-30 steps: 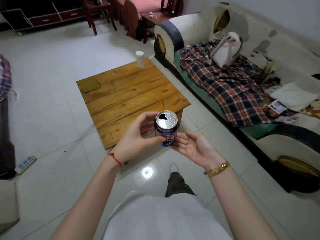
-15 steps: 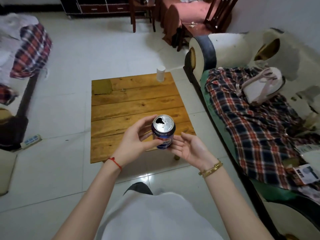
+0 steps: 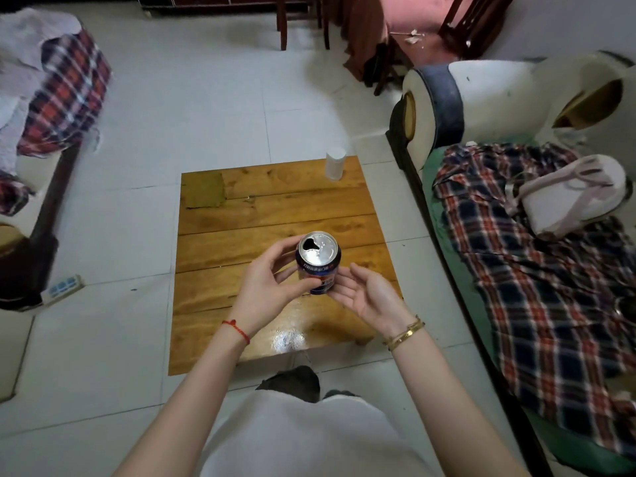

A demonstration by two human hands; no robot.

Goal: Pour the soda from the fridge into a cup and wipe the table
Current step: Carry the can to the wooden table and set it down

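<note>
Left hand (image 3: 265,287) grips upright open can (image 3: 318,261); right hand (image 3: 368,297) open beside it, maybe touching. Cup (image 3: 335,164) stands far-right on worktop (image 3: 275,204), nearer right hand.

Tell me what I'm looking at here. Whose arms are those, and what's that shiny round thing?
The camera sits on a person's head and looks down, so those are the person's own arms. The left hand curls its fingers around an opened soda can. The right hand stays open beside the can, palm up. Below them is a low wooden table. On its far edge stands a white cup, and a brownish cloth lies on the far left corner. A sofa is at the right.
</note>
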